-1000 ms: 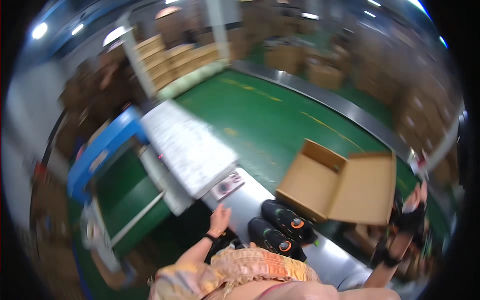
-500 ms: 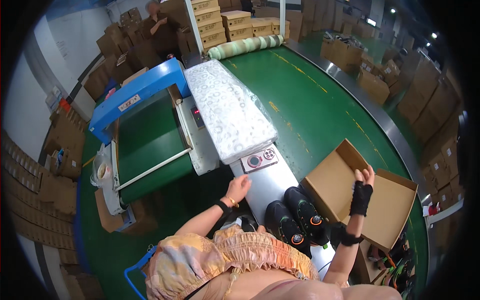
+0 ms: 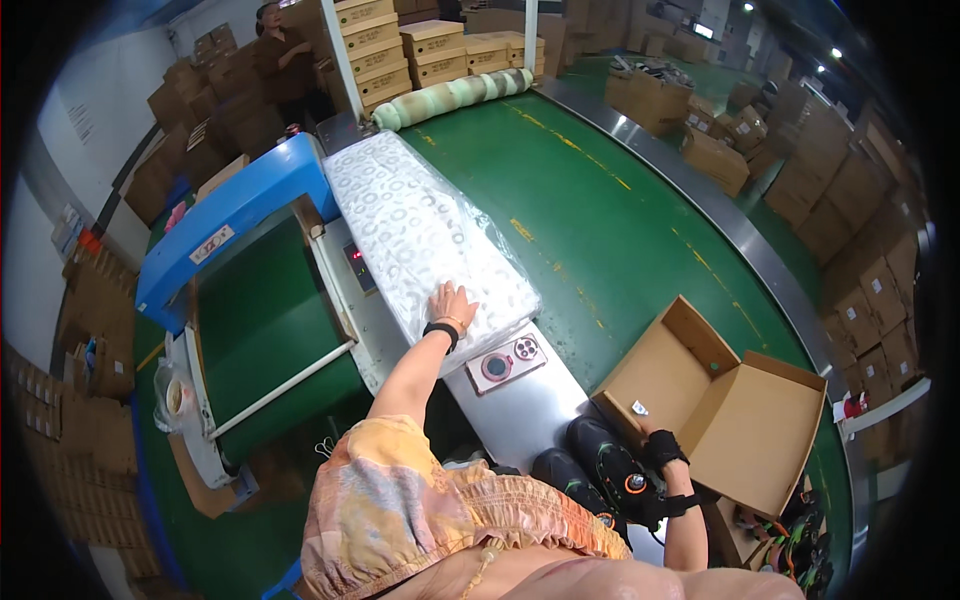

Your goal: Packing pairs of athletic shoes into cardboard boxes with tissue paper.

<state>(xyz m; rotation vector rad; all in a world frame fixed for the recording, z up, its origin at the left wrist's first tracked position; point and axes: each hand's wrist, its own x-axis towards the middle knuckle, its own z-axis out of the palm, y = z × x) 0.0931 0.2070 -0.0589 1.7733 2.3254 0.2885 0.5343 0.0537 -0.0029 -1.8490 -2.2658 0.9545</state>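
Note:
My left hand [image 3: 452, 306] lies with its fingers spread on a plastic-covered stack of white patterned paper sheets [image 3: 420, 235]. My right hand [image 3: 653, 436], in a black wrist wrap, is at the near left wall of an open brown cardboard box [image 3: 665, 350]. Its fingers are mostly hidden, so I cannot tell whether they grip the wall. A small white packet [image 3: 640, 408] shows inside the box, just beyond that hand. The lid [image 3: 765, 430] stands open on the right. A pair of black shoes [image 3: 605, 455] with orange details sits left of my right hand, partly behind my clothing.
A flat panel [image 3: 503, 364] with round dark parts lies on the metal ledge [image 3: 515, 420]. At left stands a blue-arched conveyor machine [image 3: 235, 215]. The green belt [image 3: 570, 210] runs beyond the box. More shoes [image 3: 795, 540] are at lower right. A person [image 3: 285, 65] stands far off.
My left hand has moved forward onto the paper stack. My right hand has come down from above the box to its near wall. The white packet now shows in the box.

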